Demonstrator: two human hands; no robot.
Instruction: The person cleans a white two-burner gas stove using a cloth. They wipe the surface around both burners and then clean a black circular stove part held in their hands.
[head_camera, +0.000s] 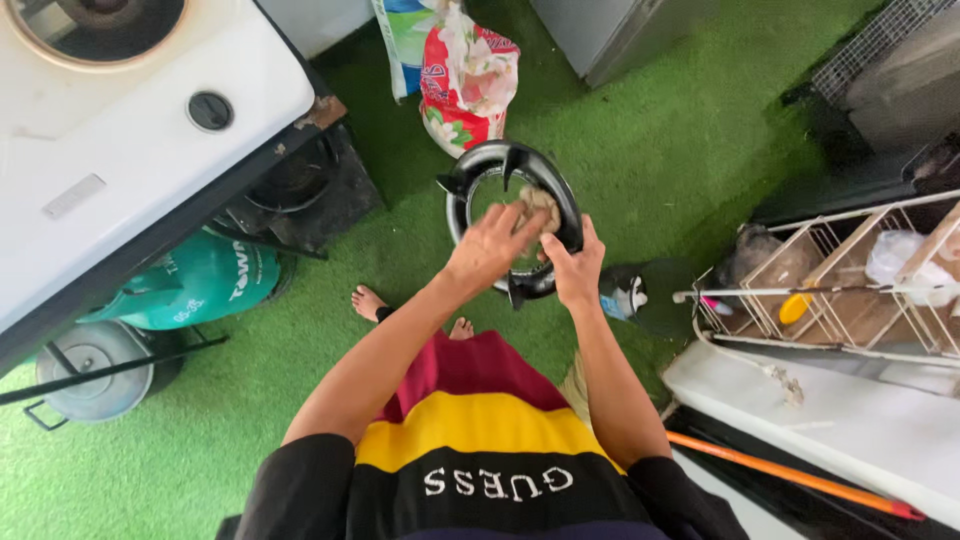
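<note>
A round black stove pan support ring is held out in front of me above the green turf. My right hand grips its near right rim. My left hand presses a crumpled beige scrubbing pad against the ring's inner side. My bare feet show below the ring.
A white gas stove stands on a dark frame at the left, with a green gas cylinder and a metal pot beneath. Printed bags lie ahead. A wire rack and a white counter sit at the right.
</note>
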